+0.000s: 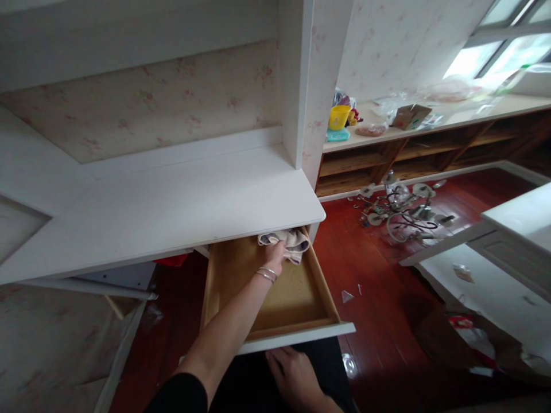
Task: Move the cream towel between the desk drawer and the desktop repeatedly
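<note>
A pulled-out wooden drawer (241, 275) with a white front hangs under the white desktop (193, 201). My left hand (275, 255), with bracelets at the wrist, reaches into it from the lower left. Its fingers are closed on a light cloth (295, 241) with dark patches, pressed at the drawer's back right corner. Below the white drawer front rests my right hand (297, 376), close against its lower edge. The fingertips there are hidden, so whether they grip the drawer cannot be seen.
A dismantled chandelier (404, 212) lies on the red wood floor (327, 252). Along the wall, a low shelf (430, 129) holds a yellow cup (339, 117), a cardboard box (411, 116) and plastic bags. White furniture (508, 246) stands at right. A desk side panel (297, 86) rises above the desktop.
</note>
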### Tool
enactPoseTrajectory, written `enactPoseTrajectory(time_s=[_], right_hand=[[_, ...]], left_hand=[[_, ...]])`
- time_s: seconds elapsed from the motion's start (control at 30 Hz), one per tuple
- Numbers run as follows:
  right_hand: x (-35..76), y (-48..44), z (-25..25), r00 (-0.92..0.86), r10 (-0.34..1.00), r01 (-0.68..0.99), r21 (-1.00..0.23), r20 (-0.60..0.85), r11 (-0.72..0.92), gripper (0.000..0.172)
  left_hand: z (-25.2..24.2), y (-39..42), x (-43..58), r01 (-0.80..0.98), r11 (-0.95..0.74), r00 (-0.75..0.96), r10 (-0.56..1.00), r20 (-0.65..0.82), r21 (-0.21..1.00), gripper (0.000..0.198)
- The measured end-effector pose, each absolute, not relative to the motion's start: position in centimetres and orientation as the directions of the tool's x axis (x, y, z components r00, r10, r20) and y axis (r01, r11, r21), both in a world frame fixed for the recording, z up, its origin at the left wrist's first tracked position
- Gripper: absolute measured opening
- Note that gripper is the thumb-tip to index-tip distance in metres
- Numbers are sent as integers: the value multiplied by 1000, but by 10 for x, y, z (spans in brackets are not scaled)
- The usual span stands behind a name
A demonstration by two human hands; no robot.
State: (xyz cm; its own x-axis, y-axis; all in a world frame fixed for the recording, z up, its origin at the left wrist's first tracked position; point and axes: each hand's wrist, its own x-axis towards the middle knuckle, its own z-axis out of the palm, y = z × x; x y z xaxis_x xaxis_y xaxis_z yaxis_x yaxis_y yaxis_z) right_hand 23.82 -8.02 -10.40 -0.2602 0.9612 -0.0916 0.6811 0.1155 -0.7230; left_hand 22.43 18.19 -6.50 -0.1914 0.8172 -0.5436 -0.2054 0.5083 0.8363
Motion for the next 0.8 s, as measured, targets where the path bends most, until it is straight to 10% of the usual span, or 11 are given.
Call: enactPoseTrajectory(time_s=[0.23,0.37,0.8], right_hand=[[239,-80,-101,-265,962,644,-755,-64,127,27],[238,-80,-100,-264,962,630,-768,-72,115,26],[238,-80,-99,-252,966,632,-766,-56,121,27]], left_hand=[[-44,154,170,374,402,-86,912,-400,836,1],[-33,160,185,861,21,101,972,-211,508,22],[-26,182,246,801,-528,559,828,-36,283,45]])
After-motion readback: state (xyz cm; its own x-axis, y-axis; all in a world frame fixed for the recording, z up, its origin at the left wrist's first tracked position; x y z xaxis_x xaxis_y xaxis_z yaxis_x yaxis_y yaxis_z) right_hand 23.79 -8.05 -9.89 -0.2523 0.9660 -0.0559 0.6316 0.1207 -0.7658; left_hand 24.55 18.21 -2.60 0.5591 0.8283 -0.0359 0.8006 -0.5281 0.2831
